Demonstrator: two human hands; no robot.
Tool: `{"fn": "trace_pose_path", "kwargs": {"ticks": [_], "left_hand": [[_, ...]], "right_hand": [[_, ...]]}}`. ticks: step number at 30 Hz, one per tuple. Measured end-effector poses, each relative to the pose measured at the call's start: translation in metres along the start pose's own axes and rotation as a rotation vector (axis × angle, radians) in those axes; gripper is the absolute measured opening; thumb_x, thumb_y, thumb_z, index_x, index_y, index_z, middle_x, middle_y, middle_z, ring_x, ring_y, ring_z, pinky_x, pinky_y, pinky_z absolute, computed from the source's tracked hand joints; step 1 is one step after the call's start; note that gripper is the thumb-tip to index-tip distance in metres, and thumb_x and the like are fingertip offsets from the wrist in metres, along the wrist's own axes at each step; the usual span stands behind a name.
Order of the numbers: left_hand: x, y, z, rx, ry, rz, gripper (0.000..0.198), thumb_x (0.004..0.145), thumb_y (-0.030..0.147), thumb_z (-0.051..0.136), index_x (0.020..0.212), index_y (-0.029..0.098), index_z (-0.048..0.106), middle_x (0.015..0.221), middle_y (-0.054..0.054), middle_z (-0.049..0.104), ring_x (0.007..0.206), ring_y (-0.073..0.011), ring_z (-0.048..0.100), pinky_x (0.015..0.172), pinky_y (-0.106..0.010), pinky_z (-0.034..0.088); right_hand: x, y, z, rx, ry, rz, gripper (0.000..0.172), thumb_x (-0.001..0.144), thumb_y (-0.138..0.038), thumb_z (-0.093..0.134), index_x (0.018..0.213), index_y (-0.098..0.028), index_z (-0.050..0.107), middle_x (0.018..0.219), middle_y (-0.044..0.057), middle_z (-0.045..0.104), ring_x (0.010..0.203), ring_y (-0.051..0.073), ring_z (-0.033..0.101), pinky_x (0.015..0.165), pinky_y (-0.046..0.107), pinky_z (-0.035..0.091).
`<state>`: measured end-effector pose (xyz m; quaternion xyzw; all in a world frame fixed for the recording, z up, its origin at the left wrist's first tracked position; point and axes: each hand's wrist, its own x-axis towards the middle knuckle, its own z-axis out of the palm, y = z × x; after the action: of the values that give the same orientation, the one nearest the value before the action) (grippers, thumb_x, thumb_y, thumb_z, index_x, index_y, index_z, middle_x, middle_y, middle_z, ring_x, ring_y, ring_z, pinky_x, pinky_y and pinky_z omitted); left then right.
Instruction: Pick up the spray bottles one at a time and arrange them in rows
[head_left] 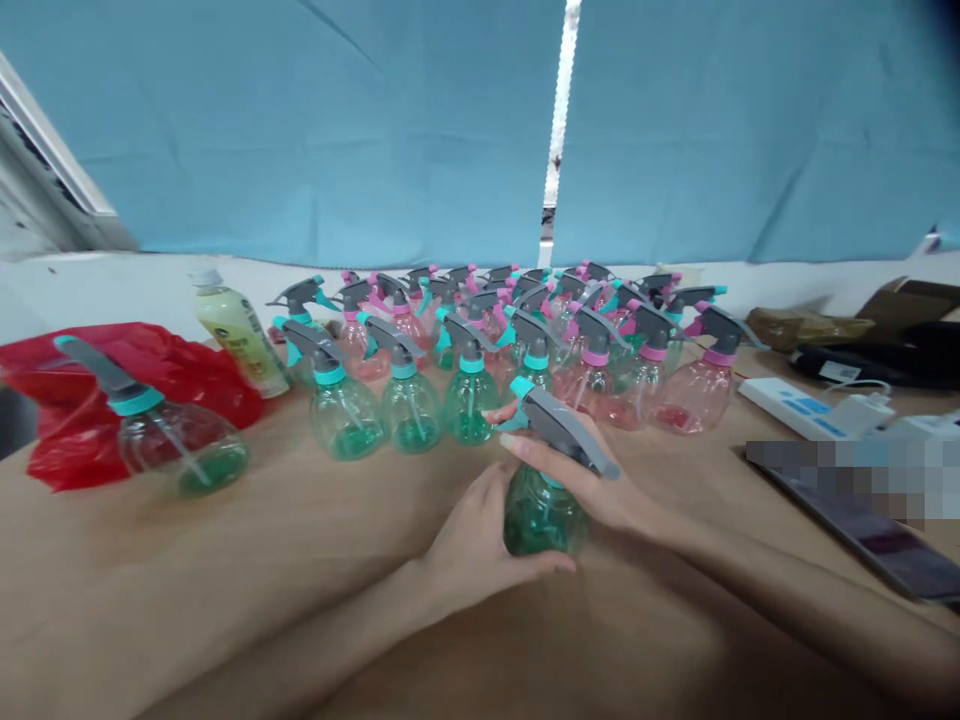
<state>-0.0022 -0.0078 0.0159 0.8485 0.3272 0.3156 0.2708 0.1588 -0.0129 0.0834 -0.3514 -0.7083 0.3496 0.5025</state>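
Note:
Between my two hands is a green spray bottle (pixel 541 520) with a grey and turquoise trigger head. My left hand (pixel 472 545) wraps round the bottle's clear body from the left, its thumb along the lower front. My right hand (pixel 592 480) grips the neck and spray head, fingers reaching past the trigger. Just behind stands a row of similar spray bottles, among them a green one (pixel 471 405) with a turquoise collar and a pink one (pixel 696 392) at the right end. Another green spray bottle (pixel 184 450) stands apart at the left.
A red plastic bag (pixel 67 400) and a yellow-green drink bottle (pixel 238 335) are at the left. To the right lie a white power strip (pixel 795 408) with plugs and a dark phone-like slab (pixel 862 535). A blue curtain (pixel 375 130) hangs behind the table.

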Motion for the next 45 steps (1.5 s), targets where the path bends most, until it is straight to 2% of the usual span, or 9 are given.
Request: {"fn": "trace_pose_path", "kwargs": {"ticks": [4,8,13,17,20,23,33,37,45], "left_hand": [[-0.003,-0.014,-0.011,0.104,-0.083,0.02,0.094,0.068,0.055,0.078,0.143,0.022,0.032,0.136,-0.015,0.051,0.125,-0.038,0.047,0.101,-0.056,0.038],[-0.009,-0.027,-0.022,0.218,-0.155,-0.019,0.097,0.068,0.052,0.078,0.146,0.025,0.027,0.142,-0.014,0.046,0.128,-0.0374,0.044,0.103,-0.056,0.035],[-0.014,-0.034,-0.024,0.286,-0.171,-0.029,0.094,0.072,0.054,0.073,0.147,0.023,0.028,0.145,-0.016,0.042,0.131,-0.039,0.041,0.105,-0.058,0.032],[-0.013,-0.033,-0.023,0.386,-0.23,-0.029,0.087,0.077,0.055,0.068,0.146,0.016,0.031,0.147,-0.019,0.039,0.133,-0.0372,0.039,0.106,-0.056,0.033],[-0.012,-0.031,-0.023,0.472,-0.283,-0.007,0.079,0.082,0.057,0.062,0.143,0.013,0.036,0.149,-0.019,0.036,0.136,-0.0347,0.035,0.109,-0.053,0.031],[-0.011,-0.031,-0.023,0.528,-0.293,0.014,0.078,0.085,0.058,0.058,0.142,0.01,0.037,0.15,-0.019,0.034,0.137,-0.0335,0.033,0.11,-0.051,0.03],[-0.011,-0.033,-0.024,0.573,-0.304,0.043,0.073,0.089,0.057,0.054,0.142,0.01,0.038,0.149,-0.018,0.036,0.137,-0.032,0.034,0.11,-0.048,0.03],[-0.011,-0.03,-0.025,0.597,-0.316,0.055,0.068,0.092,0.055,0.051,0.142,0.01,0.039,0.15,-0.016,0.035,0.137,-0.0305,0.034,0.11,-0.047,0.031],[-0.01,-0.029,-0.025,0.608,-0.306,0.053,0.058,0.096,0.046,0.048,0.139,0.008,0.044,0.148,-0.015,0.039,0.137,-0.0286,0.035,0.111,-0.044,0.03]], "right_hand": [[0.009,0.004,-0.003,-0.033,-0.021,0.002,0.014,0.084,-0.03,0.061,0.096,-0.024,0.059,0.096,0.002,0.068,0.088,0.02,0.065,0.081,0.038,0.052],[0.017,0.012,-0.005,-0.046,-0.016,0.024,0.016,0.085,-0.036,0.059,0.096,-0.025,0.06,0.085,0.001,0.064,0.075,0.019,0.062,0.077,0.039,0.051],[0.023,0.021,-0.008,-0.075,0.004,0.001,0.02,0.087,-0.044,0.058,0.094,-0.026,0.06,0.063,-0.003,0.049,0.073,0.019,0.057,0.076,0.036,0.047],[0.023,0.022,-0.009,-0.101,0.005,-0.039,0.021,0.09,-0.044,0.053,0.084,-0.024,0.057,0.067,-0.003,0.049,0.063,0.014,0.05,0.066,0.03,0.044],[0.023,0.022,-0.009,-0.117,0.024,-0.066,0.029,0.09,-0.045,0.051,0.071,-0.022,0.049,0.068,-0.003,0.045,0.063,0.013,0.046,0.06,0.028,0.04],[0.022,0.022,-0.009,-0.129,0.048,-0.042,0.032,0.089,-0.045,0.053,0.068,-0.023,0.045,0.065,-0.004,0.04,0.062,0.012,0.044,0.057,0.026,0.037],[0.024,0.021,-0.012,-0.091,0.003,-0.054,0.024,0.091,-0.041,0.051,0.076,-0.022,0.055,0.067,-0.003,0.05,0.061,0.012,0.048,0.06,0.028,0.041],[0.022,0.019,-0.013,-0.044,-0.026,0.004,0.012,0.089,-0.034,0.055,0.092,-0.024,0.059,0.066,-0.004,0.051,0.055,0.011,0.044,0.058,0.028,0.04],[0.017,0.027,-0.01,0.052,-0.005,0.057,0.023,0.087,-0.033,0.059,0.106,-0.022,0.063,0.084,0.002,0.064,0.07,0.015,0.056,0.075,0.035,0.049]]}}
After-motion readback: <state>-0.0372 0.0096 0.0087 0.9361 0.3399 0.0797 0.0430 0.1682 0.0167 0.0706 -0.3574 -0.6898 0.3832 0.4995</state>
